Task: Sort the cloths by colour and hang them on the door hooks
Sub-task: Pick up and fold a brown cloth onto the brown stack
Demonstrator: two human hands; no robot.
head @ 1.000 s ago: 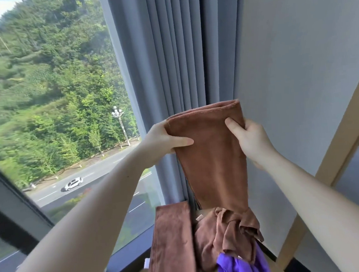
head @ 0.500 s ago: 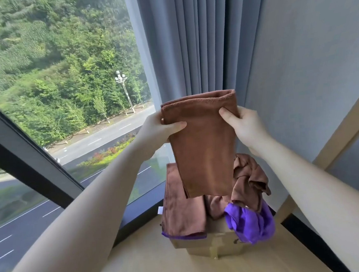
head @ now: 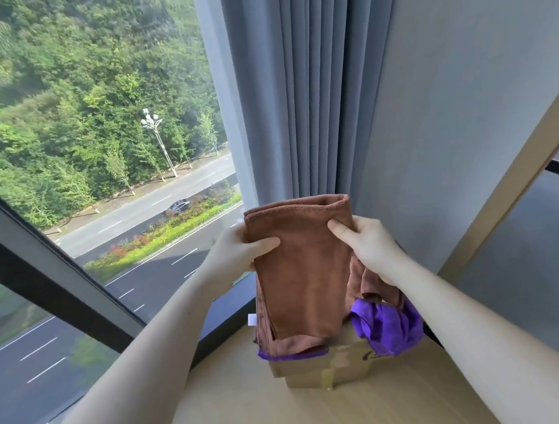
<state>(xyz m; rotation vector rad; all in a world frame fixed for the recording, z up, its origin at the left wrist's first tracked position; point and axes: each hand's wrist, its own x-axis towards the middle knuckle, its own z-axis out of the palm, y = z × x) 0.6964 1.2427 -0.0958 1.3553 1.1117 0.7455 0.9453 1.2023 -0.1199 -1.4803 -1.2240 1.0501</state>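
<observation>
Slip risk: left hand (head: 234, 256) and right hand (head: 372, 248) are pinching folded brown microfibre cloth (head: 305, 285); a loosening pinch could be dropping it onto crumpled purple cloth (head: 388, 331).

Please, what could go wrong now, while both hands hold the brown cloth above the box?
1. The left hand and right hand pinch the folded brown cloth only near its top; its lower end may drag the flat brown pile below.
2. The crumpled purple cloth overhangs the small cardboard box edge; a nudge may drop it.
</observation>
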